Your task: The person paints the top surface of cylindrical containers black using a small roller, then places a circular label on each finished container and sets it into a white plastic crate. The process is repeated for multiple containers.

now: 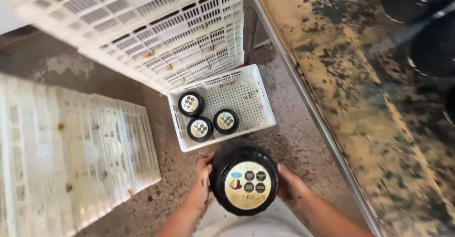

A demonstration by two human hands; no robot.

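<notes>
I hold a round black cheese wheel [244,177] with a cream round label on top, close to my body. My left hand [201,185] grips its left side and my right hand [290,187] grips its right side. Below and ahead on the floor stands a white perforated plastic crate [251,92]. Three smaller-looking black wheels with the same labels [191,104] [199,128] [226,121] lie in the crate's left part. The crate's right part shows bare bottom.
A tall stack of white plastic crates [156,28] stands behind the open crate. More white crates [71,156] stand at the left. A stained, black-spotted metal table [369,99] runs along the right, with dark round objects [426,23] at its far end. The floor is concrete.
</notes>
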